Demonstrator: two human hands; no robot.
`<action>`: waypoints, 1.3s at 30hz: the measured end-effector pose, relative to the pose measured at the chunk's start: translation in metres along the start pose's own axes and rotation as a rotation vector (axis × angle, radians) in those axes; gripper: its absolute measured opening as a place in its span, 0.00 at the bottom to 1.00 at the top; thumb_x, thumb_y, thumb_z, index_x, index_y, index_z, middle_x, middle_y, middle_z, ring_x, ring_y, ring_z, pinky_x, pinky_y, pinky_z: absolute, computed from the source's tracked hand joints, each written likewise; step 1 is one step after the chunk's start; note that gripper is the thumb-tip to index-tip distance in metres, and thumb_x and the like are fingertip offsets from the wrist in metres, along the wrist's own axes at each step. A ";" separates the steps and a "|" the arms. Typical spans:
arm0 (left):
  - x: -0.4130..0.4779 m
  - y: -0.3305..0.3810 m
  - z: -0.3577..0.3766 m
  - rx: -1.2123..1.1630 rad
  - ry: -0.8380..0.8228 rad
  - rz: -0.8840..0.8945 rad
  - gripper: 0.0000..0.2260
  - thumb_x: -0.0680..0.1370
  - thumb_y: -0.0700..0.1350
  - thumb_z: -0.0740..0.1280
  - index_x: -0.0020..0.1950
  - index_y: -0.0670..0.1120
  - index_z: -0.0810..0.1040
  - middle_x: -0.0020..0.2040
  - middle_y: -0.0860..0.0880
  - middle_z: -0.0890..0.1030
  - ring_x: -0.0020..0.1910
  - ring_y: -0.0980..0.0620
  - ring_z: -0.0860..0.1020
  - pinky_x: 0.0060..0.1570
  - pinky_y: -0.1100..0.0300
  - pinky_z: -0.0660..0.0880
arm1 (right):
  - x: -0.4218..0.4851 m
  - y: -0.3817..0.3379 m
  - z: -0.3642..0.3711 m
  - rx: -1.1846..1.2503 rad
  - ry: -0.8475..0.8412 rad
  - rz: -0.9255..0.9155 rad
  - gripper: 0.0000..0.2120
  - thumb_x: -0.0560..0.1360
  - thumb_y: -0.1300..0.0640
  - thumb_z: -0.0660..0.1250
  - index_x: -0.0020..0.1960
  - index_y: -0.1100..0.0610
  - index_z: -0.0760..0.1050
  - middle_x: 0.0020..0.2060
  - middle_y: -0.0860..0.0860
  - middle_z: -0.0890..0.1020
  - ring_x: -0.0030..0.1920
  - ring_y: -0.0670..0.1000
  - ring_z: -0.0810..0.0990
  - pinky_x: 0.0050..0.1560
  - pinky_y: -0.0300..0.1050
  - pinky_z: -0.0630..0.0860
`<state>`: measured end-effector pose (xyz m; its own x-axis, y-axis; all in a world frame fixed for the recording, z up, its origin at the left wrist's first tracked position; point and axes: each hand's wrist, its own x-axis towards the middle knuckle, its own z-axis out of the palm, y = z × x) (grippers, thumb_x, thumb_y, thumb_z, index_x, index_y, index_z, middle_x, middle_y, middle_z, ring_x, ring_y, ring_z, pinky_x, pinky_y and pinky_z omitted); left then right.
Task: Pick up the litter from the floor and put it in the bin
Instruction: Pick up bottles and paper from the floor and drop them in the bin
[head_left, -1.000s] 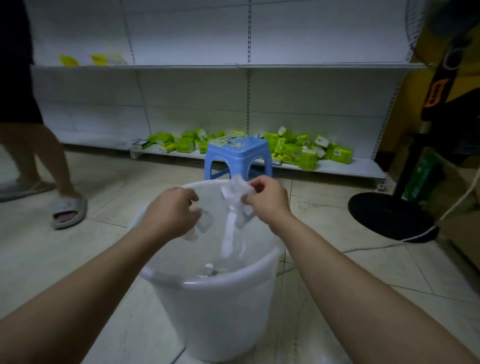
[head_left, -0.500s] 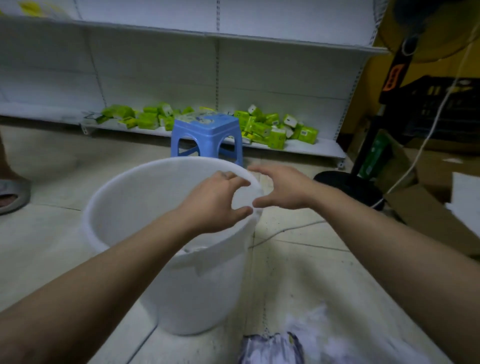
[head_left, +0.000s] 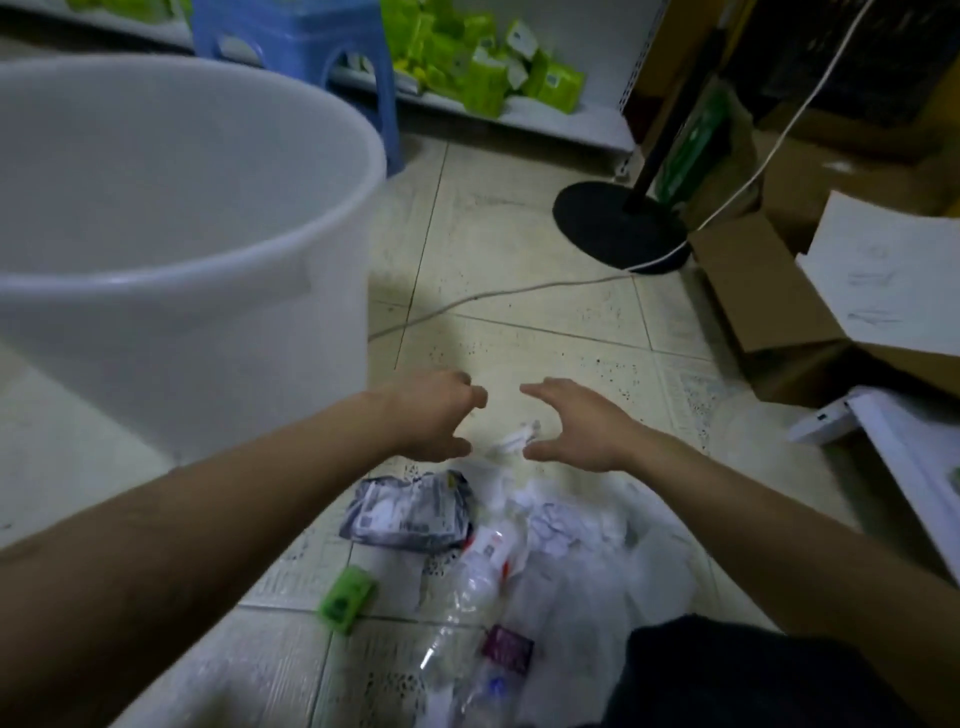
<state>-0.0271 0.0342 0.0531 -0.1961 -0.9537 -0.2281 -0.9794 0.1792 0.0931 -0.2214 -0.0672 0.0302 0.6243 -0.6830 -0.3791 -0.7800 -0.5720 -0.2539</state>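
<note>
The white plastic bin (head_left: 218, 291) stands on the tiled floor at the left. To its right lies a heap of litter: a crumpled grey-purple wrapper (head_left: 410, 512), white crumpled paper (head_left: 566, 525), a clear plastic bottle (head_left: 478, 582), a small green packet (head_left: 347, 600) and a small purple packet (head_left: 506, 649). My left hand (head_left: 434, 415) and my right hand (head_left: 576, 423) hover side by side just above the far edge of the heap, both empty with fingers curled apart. A small white paper scrap (head_left: 514, 441) lies between them.
A blue stool (head_left: 306, 36) stands behind the bin, before a low shelf with green packs (head_left: 488, 67). A fan's black round base (head_left: 618, 223) and its white cable (head_left: 498, 293) lie ahead on the right. Cardboard boxes (head_left: 769, 291) and papers (head_left: 893, 280) crowd the right side.
Both hands have left the bin's rim and come down to the right over the litter heap. The paper they held a second ago is gone from them. The view has tipped down.
</note>
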 end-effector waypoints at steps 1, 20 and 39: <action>0.002 0.000 0.015 -0.018 -0.059 -0.036 0.26 0.74 0.56 0.67 0.69 0.50 0.68 0.63 0.46 0.75 0.58 0.45 0.75 0.52 0.53 0.73 | 0.000 0.005 0.015 0.018 -0.022 0.001 0.41 0.68 0.41 0.72 0.75 0.45 0.57 0.76 0.52 0.60 0.75 0.54 0.59 0.72 0.54 0.62; -0.015 -0.001 0.174 -0.202 -0.102 -0.506 0.28 0.79 0.47 0.58 0.74 0.64 0.49 0.64 0.43 0.69 0.60 0.41 0.69 0.43 0.49 0.75 | 0.090 0.011 0.125 -0.025 -0.080 0.277 0.51 0.65 0.35 0.72 0.77 0.44 0.44 0.76 0.67 0.40 0.75 0.70 0.51 0.70 0.63 0.59; 0.018 -0.036 0.011 -0.419 0.313 -0.373 0.20 0.75 0.38 0.64 0.63 0.56 0.77 0.39 0.50 0.74 0.37 0.49 0.74 0.37 0.59 0.68 | 0.059 -0.015 0.005 0.339 0.406 -0.045 0.08 0.69 0.70 0.63 0.39 0.67 0.81 0.37 0.59 0.79 0.38 0.56 0.75 0.36 0.46 0.67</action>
<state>0.0043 0.0128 0.0353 0.2391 -0.9705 -0.0300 -0.8650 -0.2269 0.4476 -0.1733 -0.0963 0.0073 0.5719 -0.8203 -0.0033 -0.6801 -0.4720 -0.5610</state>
